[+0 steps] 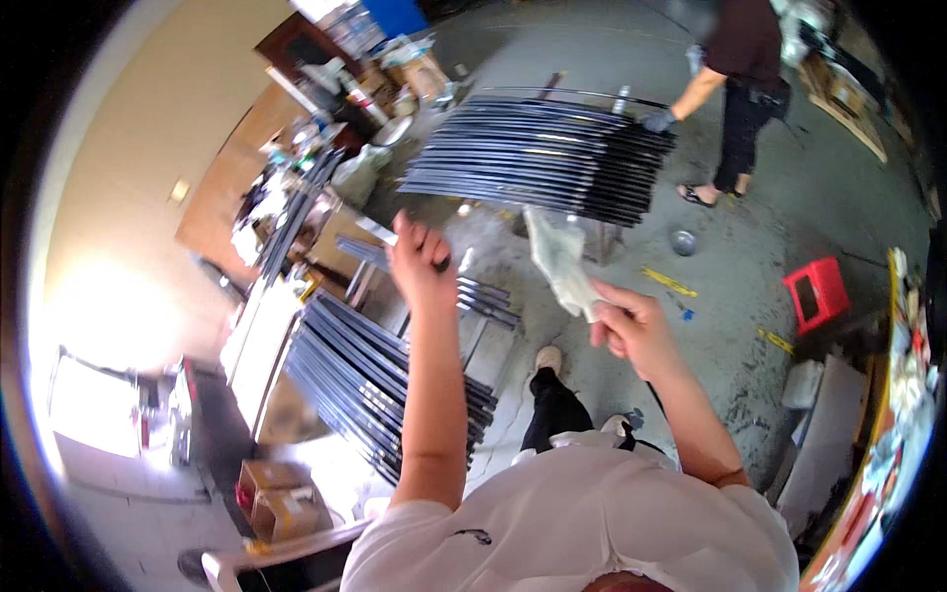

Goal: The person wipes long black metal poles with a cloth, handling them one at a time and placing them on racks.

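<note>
My left hand point(422, 261) is raised and closed around a slim tool; a dark end shows below the fingers and a flat pale strip point(373, 227) sticks out up and to the left. Its exact kind is unclear. In my right hand point(631, 326) the fingers pinch the lower end of a limp whitish cloth point(560, 259), perhaps a glove, which extends up and to the left. Beneath my left forearm lies a bundle of long black metal bars point(350, 365). Farther ahead a rack carries many parallel black bars point(513, 148).
At the far right of the rack a person point(745, 59) touches the bars with a gloved hand point(659, 120). On the floor are a metal bowl point(683, 242) and a red box-like object point(817, 294). Cardboard boxes point(281, 498) stand lower left, near a pale chair frame point(286, 553).
</note>
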